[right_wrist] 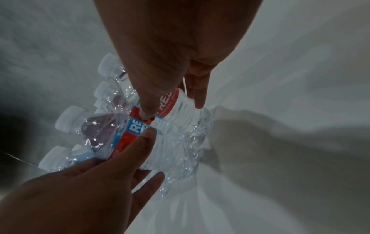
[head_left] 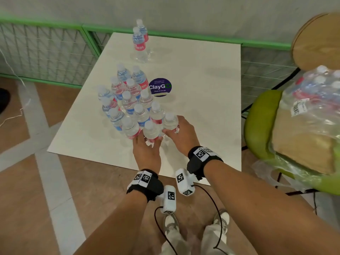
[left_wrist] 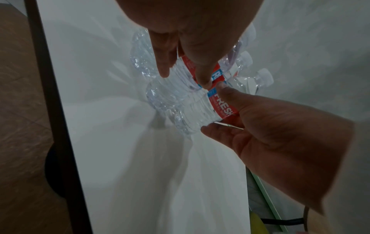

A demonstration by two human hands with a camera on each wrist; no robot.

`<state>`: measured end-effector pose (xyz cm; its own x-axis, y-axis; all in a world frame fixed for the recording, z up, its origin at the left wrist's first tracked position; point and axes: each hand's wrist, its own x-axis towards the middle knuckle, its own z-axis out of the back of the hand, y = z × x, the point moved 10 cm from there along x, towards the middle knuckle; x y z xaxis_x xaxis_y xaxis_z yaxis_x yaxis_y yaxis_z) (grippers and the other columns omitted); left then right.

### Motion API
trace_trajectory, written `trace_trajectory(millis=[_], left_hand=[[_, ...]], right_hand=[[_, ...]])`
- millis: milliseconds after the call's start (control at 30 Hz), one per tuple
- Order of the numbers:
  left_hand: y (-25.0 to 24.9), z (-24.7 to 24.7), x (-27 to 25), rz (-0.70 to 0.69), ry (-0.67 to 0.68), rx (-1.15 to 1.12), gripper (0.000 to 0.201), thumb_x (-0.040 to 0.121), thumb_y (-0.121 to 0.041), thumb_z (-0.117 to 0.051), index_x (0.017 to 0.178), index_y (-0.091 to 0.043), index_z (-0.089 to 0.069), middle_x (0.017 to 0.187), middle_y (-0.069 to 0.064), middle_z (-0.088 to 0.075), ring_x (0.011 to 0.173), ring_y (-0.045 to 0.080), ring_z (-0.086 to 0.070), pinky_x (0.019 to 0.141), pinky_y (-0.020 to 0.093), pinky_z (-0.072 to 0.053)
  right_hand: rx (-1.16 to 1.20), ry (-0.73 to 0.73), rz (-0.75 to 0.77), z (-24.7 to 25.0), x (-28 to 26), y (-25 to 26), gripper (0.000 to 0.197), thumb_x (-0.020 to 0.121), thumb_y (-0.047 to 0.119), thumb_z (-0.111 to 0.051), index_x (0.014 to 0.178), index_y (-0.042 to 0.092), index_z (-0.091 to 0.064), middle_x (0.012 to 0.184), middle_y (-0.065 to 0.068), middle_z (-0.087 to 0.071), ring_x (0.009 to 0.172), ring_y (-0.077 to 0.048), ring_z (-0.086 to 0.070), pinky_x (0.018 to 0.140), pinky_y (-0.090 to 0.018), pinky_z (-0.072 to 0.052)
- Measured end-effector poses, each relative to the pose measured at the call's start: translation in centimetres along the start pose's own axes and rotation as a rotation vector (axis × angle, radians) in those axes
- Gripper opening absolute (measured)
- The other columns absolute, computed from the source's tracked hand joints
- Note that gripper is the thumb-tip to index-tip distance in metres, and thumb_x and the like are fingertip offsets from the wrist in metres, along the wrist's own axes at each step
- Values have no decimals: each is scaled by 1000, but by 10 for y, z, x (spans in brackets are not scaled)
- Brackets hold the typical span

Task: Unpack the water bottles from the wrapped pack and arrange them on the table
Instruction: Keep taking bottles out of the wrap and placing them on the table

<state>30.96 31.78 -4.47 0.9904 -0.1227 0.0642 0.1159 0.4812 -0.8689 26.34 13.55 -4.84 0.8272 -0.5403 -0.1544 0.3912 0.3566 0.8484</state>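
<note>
On the white table (head_left: pixel 202 111) several clear water bottles with red and blue labels stand in a tight cluster (head_left: pixel 128 100). My left hand (head_left: pixel 149 139) grips the front bottle (head_left: pixel 150 131) of the cluster, thumb and fingers on either side of it. Next to it on the right, my right hand (head_left: pixel 172 129) grips a second bottle (head_left: pixel 171 122). In the left wrist view my left hand (left_wrist: pixel 183 76) holds its bottle (left_wrist: pixel 170 96) low on the ribbed body. In the right wrist view my right hand (right_wrist: pixel 173 106) holds its bottle (right_wrist: pixel 184 110). The wrapped pack (head_left: pixel 312 100) lies on a chair at the right.
Two more bottles (head_left: pixel 140 41) stand at the table's far edge. A round purple ClayGo sticker (head_left: pixel 160 87) lies beside the cluster. The green chair (head_left: pixel 257 116) stands close to the table's right side. A green wire fence (head_left: pixel 46 52) runs behind the table.
</note>
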Motion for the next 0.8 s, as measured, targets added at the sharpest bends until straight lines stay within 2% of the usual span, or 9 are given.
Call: trace_trajectory(millis=[133, 200, 267, 333, 433, 500, 633, 733, 800], left_hand=[[3, 0, -3, 46, 20, -33, 60, 79, -30, -82, 128, -13, -52, 117, 2, -56, 97, 13, -58, 68, -4, -39], [13, 3, -11, 123, 8, 15, 68, 73, -43, -84, 124, -17, -46, 116, -1, -49, 92, 12, -58, 70, 10, -43], [23, 1, -25, 200, 27, 75, 62, 72, -53, -80, 111, -22, -44, 107, -1, -51, 87, 15, -59, 70, 23, -44], [20, -15, -42, 183, 130, 124, 48, 77, -57, -74, 99, -24, -46, 87, -1, -58, 78, 16, -60, 64, 25, -42], [2, -63, -70, 91, 381, 115, 33, 84, -56, -66, 87, -25, -54, 70, -1, -62, 66, 14, -61, 58, 24, -44], [-23, -106, -93, 5, 559, 120, 28, 87, -53, -64, 81, -27, -57, 71, -5, -65, 67, 12, -62, 60, 24, -48], [-84, -196, -152, -171, 889, 101, 18, 92, -44, -59, 85, -28, -62, 80, -9, -68, 73, 9, -67, 70, 30, -55], [-138, -252, -193, -322, 1022, 65, 9, 94, -26, -58, 93, -23, -66, 86, -11, -68, 76, 2, -63, 71, 16, -48], [-170, -286, -214, -410, 1058, 76, 17, 94, -20, -58, 108, -18, -67, 101, -4, -68, 83, 6, -61, 74, 13, -44]], right_hand=[[75, 50, -47, -3, -2, -11, 67, 76, 44, -78, 133, 23, -50, 129, -1, -61, 117, -22, -59, 100, -44, -49], [80, 66, -91, 4, -6, -22, 94, 72, 53, -80, 149, 24, -35, 145, 0, -49, 129, -19, -51, 107, -41, -44], [77, 44, -89, 22, -11, -30, 96, 72, 61, -77, 150, 26, -34, 145, 3, -47, 127, -14, -50, 105, -35, -44], [85, -26, -83, 51, -20, -38, 77, 77, 65, -71, 140, 27, -48, 130, 6, -57, 111, -10, -58, 95, -28, -48], [54, -148, -92, 103, -36, -56, 38, 86, 63, -60, 101, 28, -67, 94, 10, -68, 82, -4, -64, 77, -23, -52], [1, -232, -101, 146, -49, -78, 35, 88, 56, -57, 78, 23, -63, 75, 5, -68, 72, -11, -64, 69, -30, -54], [-112, -332, -162, 231, -87, -126, 44, 89, 49, -50, 62, 14, -50, 59, -2, -59, 58, -22, -56, 57, -35, -47], [-155, -414, -175, 292, -109, -159, 37, 85, 36, -48, 58, 12, -39, 49, 1, -39, 49, -18, -39, 51, -35, -35], [-203, -431, -253, 328, -118, -188, 34, 84, 36, -44, 61, 11, -47, 52, -3, -50, 52, -22, -53, 52, -39, -48]])
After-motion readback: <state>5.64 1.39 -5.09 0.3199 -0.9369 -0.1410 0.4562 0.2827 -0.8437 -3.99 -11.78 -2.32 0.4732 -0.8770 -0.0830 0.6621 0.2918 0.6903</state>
